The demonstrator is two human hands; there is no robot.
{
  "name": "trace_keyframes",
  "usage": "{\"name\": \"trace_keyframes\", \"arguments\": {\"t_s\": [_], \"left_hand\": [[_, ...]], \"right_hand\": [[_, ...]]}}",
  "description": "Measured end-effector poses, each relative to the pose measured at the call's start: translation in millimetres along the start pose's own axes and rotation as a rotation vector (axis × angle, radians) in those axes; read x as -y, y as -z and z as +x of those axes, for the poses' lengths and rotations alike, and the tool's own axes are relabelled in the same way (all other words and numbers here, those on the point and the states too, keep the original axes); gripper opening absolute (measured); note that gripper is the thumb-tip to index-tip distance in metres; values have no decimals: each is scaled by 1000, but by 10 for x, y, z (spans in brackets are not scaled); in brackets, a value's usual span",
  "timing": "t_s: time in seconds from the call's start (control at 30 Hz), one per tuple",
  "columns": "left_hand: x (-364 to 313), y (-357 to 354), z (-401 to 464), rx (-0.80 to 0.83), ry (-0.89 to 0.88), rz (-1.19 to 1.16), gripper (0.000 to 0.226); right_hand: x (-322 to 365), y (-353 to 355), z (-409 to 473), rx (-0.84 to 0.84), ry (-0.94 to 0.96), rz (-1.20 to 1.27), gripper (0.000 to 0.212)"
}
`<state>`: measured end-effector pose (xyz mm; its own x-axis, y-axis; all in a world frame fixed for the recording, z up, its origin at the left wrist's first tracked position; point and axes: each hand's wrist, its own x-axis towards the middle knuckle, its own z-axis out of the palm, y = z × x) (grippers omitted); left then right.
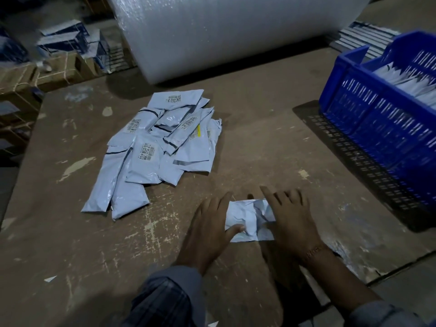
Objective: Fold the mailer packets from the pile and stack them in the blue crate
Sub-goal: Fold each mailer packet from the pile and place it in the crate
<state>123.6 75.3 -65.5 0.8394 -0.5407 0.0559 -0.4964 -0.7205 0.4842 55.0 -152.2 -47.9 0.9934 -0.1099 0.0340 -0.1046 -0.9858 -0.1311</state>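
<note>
Near the worktop's (236, 138) front edge, a crumpled mailer packet (247, 215) lies pressed flat between the left hand (210, 227) and right hand (292, 220), both with fingers open, the pile (155, 152) behind and the blue crate (382, 119) far right.

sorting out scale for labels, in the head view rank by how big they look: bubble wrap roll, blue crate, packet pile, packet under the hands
1. bubble wrap roll
2. blue crate, partly cut off
3. packet pile
4. packet under the hands, though nearest the camera
</note>
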Motion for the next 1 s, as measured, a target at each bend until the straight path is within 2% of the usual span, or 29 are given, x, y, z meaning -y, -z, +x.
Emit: {"name": "trace_keyframes", "arguments": {"t_s": [0.03, 0.07, 0.13, 0.17, 0.2, 0.27, 0.3, 0.37, 0.43, 0.5, 0.6, 0.67, 0.77, 1.0], "left_hand": [[-8, 65, 2, -36, -46, 30, 80], [-32, 144, 7, -49, -73, 115, 74], [-109, 282, 7, -93, -113, 291, 62], [-137, 318, -18, -108, -144, 322, 57], [-148, 323, -59, -116, -193, 318, 52], [-151, 255, -179, -87, -228, 213, 52], [-143, 198, -250, -65, -179, 91, 59], [-161, 107, -361, -126, -37, -70, 62], [-232, 83, -354, -202, 76, 48, 58], [-315, 37, -230, -189, 98, 213, 59], [-358, -196, -13, -83, 106, 338, 62], [-299, -357, 57, -38, 155, 326, 64], [-293, -462, 28, -33, 163, 328, 64], [-147, -453, 75, 32, 42, 351, 65]], "right_hand": [[-9, 96, 20, -50, 17, 3, 104], [-11, 172, 20, -136, 45, 9, 92], [13, 266, -25, -364, 103, 42, 44], [25, 277, -87, -437, 116, 56, 27], [27, 246, -164, -469, 124, 62, 21], [-22, 92, -319, -393, 145, 104, 27], [-58, 23, -395, -311, 151, 149, 31], [-117, -40, -545, -166, 140, 250, 39], [-133, -27, -609, -176, 96, 310, 45], [-102, -38, -525, -221, 26, 323, 47], [-34, -164, -228, -79, 25, 210, 57], [4, -334, -119, -17, 76, 111, 58], [-11, -457, -82, -46, 90, 23, 56], [-7, -516, -130, -49, 93, 81, 56]]}}
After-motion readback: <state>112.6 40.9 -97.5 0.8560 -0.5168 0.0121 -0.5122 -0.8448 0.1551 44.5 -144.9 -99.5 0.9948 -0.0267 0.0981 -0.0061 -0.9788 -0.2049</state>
